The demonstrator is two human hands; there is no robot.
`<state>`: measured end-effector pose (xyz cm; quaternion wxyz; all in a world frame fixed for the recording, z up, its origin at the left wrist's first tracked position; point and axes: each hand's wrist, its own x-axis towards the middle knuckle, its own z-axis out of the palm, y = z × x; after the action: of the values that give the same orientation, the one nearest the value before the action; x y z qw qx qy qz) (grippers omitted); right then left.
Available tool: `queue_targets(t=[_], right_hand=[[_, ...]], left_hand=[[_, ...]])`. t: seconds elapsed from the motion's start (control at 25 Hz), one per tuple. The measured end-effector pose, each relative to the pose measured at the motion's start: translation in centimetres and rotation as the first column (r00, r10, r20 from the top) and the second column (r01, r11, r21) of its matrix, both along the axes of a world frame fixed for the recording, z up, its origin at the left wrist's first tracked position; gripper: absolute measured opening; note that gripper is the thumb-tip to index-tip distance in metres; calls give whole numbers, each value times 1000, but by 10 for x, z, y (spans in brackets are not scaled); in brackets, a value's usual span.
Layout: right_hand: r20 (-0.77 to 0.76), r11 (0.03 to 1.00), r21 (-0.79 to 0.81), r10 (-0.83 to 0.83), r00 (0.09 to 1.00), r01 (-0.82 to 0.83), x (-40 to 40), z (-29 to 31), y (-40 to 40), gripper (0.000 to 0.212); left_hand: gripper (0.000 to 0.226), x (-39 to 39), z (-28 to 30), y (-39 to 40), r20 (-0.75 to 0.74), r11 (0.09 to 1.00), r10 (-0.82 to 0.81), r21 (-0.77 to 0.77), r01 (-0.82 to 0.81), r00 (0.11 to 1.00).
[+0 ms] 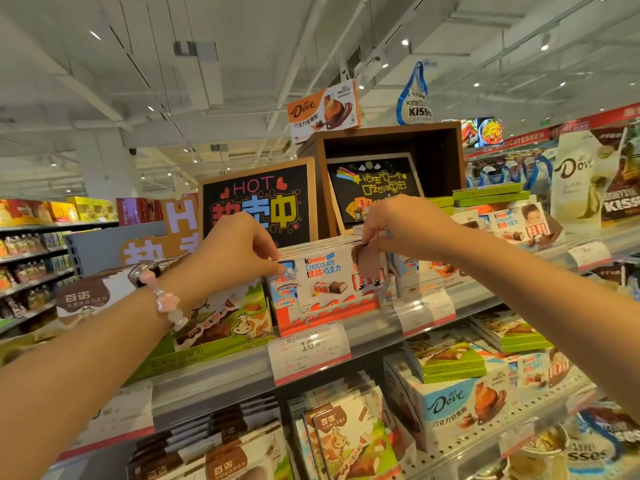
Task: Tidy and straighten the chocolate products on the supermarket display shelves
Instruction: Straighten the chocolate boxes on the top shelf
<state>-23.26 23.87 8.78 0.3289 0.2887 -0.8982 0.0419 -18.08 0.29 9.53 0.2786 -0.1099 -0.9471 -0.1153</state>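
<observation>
White-and-red Kinder chocolate boxes [325, 282] stand in a row on the top shelf [374, 327], just behind a price tag [309, 351]. Both hands reach up to them: the left hand [239, 251] (a pink bead bracelet [166, 299] on its wrist) pinches the front box's upper left corner, and the right hand [398, 223] pinches the upper right edge of the row. A green cow-print carton [239, 323] sits just left. A "HOT" chalkboard sign [258, 202] stands behind.
</observation>
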Motion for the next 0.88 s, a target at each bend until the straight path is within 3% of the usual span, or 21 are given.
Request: queue_targets(t=[0.12,0.24,0.36,0.56,0.64,0.76,0.8,0.88], right_hand=[[-40,991,-30,128,991,-129,-3,3,8,23],[-50,920,-268,284,958,-287,-12,16,38,27],[-42,885,-370,287,957,-282,-35,31,79,26],[78,955,-297,27,997,-3,-94,54,165,30],[146,969,-232,-47,988,81,-112,56,194,44],[276,997,6,-81,958,82,-128,51,211,72],[294,995,65,-91,952,76,-132,49,213,77],[279,986,148,-115,953,76,-139,44,213,80]], left_hand=[[14,-3,2,10,0,999,28,-30,-28,1000],[17,-13,3,40,-42,999,19,27,-17,999],[19,-27,8,78,-107,992,3,125,10,994],[49,-69,23,158,-72,971,91,227,-73,993],[61,-83,27,185,-39,968,166,198,-155,985],[79,-94,27,213,13,955,277,102,-277,961],[82,-96,26,221,33,949,305,71,-307,952],[109,-102,29,232,100,914,403,14,-406,910]])
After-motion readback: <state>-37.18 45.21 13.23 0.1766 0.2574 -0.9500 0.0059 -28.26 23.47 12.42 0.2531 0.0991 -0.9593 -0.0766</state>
